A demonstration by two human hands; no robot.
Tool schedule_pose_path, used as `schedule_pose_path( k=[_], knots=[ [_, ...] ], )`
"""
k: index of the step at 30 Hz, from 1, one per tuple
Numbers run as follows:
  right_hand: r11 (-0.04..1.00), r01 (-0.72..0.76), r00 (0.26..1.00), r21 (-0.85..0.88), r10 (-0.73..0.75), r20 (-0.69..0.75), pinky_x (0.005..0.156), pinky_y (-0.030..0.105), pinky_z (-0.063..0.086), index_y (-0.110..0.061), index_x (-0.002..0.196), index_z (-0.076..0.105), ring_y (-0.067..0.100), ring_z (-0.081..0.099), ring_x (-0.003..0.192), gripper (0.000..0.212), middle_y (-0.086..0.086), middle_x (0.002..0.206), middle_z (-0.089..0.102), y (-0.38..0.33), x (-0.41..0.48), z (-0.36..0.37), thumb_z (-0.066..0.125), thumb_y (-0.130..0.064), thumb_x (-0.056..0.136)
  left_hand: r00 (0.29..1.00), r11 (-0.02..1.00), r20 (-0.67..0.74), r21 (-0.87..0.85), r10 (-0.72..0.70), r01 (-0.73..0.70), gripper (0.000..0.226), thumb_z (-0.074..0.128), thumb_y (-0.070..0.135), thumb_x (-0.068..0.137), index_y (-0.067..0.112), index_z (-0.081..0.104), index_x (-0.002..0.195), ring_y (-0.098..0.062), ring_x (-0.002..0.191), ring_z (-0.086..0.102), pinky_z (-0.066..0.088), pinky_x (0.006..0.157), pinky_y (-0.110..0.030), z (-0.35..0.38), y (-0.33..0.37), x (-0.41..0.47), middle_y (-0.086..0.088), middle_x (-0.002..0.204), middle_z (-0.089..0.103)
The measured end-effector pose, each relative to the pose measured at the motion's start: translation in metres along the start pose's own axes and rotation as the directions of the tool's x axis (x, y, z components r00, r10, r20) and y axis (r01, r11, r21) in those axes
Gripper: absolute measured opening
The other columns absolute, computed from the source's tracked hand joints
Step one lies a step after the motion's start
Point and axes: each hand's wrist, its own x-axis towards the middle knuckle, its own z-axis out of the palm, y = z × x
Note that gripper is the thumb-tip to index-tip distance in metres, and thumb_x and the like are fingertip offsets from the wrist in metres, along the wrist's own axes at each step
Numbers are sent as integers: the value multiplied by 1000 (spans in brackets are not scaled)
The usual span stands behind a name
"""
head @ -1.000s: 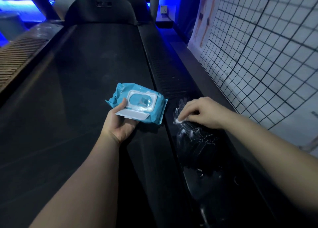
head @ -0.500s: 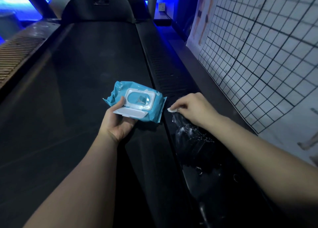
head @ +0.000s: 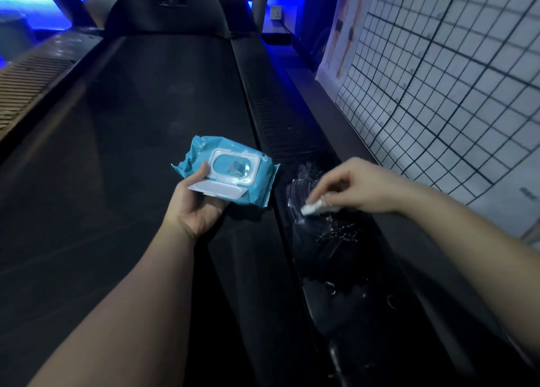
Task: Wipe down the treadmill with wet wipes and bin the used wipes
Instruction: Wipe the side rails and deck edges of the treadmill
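Right hand (head: 362, 188) pinches wadded wipe (head: 314, 207) onto treadmill's right side rail (head: 336, 255), rail running lengthwise ahead; left hand (head: 195, 208) grips open wipes pack (head: 230, 173).

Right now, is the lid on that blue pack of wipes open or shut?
Open. The wet wipes pack in the left hand has its white flip lid folded down, exposing the oval dispensing opening.

Glossy blue plastic wipes pack (head: 233, 170), matt dark treadmill belt (head: 146, 123); wet, shiny black side rail (head: 336, 255), white cloth-like wipe (head: 314, 208)
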Motion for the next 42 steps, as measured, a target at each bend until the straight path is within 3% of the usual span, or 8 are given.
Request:
schedule_pose_path(
  k=[4, 10, 17, 20, 23, 31, 37, 42],
  knots=[
    [986, 36, 907, -165, -101, -409, 80, 7, 46, -29, 98, 80, -2, 66, 86, 22, -15, 91, 75, -2, 30, 36, 71, -11, 89, 1000, 1000, -3, -5, -2, 2, 36, 54, 23, 108, 4, 62, 137, -35, 120, 71, 63, 89, -55, 0, 1, 0, -19, 137, 69],
    [964, 123, 986, -235, -146, -83, 83, 0, 40, -32, 98, 82, -21, 60, 84, 22, -28, 85, 70, 0, 28, 42, 74, -14, 89, 1000, 1000, 3, 9, -7, 7, 42, 55, 24, 107, 5, 58, 144, -35, 127, 67, 59, 95, -58, -1, 2, 0, -19, 140, 67],
    [987, 11, 943, -161, 44, 331, 90, 46, 56, -31, 99, 81, 22, 71, 90, 23, 2, 96, 77, -3, -7, -4, 75, -11, 88, 1000, 999, -17, 45, 10, -9, 44, 54, 24, 107, 5, 56, 147, -34, 129, 66, 53, 107, -54, -2, 2, 1, -18, 140, 67],
    [999, -32, 999, 4, 32, -41, 83, 40, 54, -32, 97, 80, 16, 71, 85, 24, -3, 88, 77, 9, -4, -10, 74, -11, 89, 1000, 999, -29, 43, 13, -12, 43, 55, 24, 106, 5, 57, 145, -34, 128, 67, 50, 108, -53, -1, 1, 1, -18, 140, 68],
    [995, -44, 907, -91, 2, -421, 78, 30, 54, -36, 94, 79, -3, 66, 76, 24, -17, 83, 74, 26, 2, 7, 71, -14, 91, 999, 999, -43, 50, 20, -18, 42, 55, 24, 106, 4, 58, 144, -34, 128, 67, 47, 113, -54, -1, 1, 0, -18, 139, 68],
    [978, 65, 978, -196, -23, 205, 89, 19, 49, -36, 94, 81, -5, 66, 97, 31, -25, 101, 73, 12, -34, 2, 72, -8, 85, 998, 999, -64, 47, 28, -25, 40, 53, 24, 108, 6, 58, 144, -35, 128, 67, 47, 111, -55, 0, 0, 0, -18, 138, 69],
    [953, 77, 993, -293, -101, -67, 88, 29, 53, -35, 91, 80, -1, 67, 92, 32, -22, 95, 74, 29, -40, -3, 71, -6, 83, 997, 997, -61, 60, 44, -41, 37, 53, 23, 109, 5, 61, 140, -35, 126, 68, 47, 111, -55, 2, -1, 0, -18, 137, 69],
    [963, 21, 979, -269, 35, 200, 77, 34, 54, -42, 88, 78, 10, 66, 70, 22, -2, 83, 75, 20, -45, -6, 73, -21, 82, 997, 997, -57, 60, 46, -42, 40, 54, 23, 107, 6, 59, 143, -35, 127, 67, 47, 112, -55, 1, -1, -1, -18, 138, 69]
  ],
)
